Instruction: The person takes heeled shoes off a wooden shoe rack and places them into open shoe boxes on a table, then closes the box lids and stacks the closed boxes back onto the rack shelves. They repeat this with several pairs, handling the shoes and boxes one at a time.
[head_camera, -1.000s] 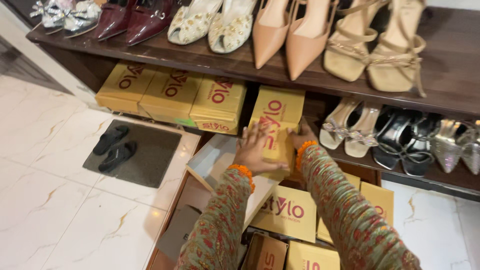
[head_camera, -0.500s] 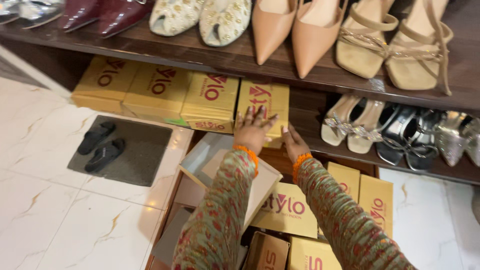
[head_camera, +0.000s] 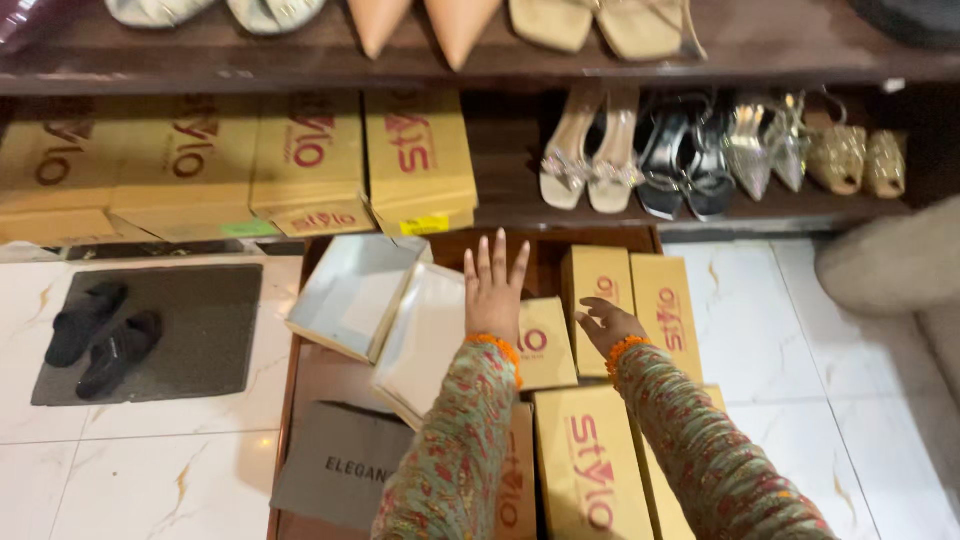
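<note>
My left hand (head_camera: 493, 292) is held flat with the fingers spread, empty, above the edge of an open white box (head_camera: 425, 340) and a small yellow shoe box (head_camera: 547, 345). Just to its right, my right hand (head_camera: 605, 325) hovers open and empty over the upright yellow boxes (head_camera: 632, 298). Both arms wear patterned sleeves with orange cuffs. A yellow shoe box (head_camera: 418, 160) lies on the low shelf ahead of my hands, at the right end of a row of similar boxes (head_camera: 190, 165).
More yellow boxes (head_camera: 590, 470) fill the wooden drawer below my arms, beside a second open white box (head_camera: 350, 295) and a grey bag (head_camera: 340, 465). Heeled sandals (head_camera: 640, 160) stand on the low shelf (head_camera: 520, 215). Black sandals (head_camera: 100, 335) rest on a dark mat.
Both hands held a yellow box upright, laid it on the low shelf beside the row, then let go and drew back toward me, empty.
</note>
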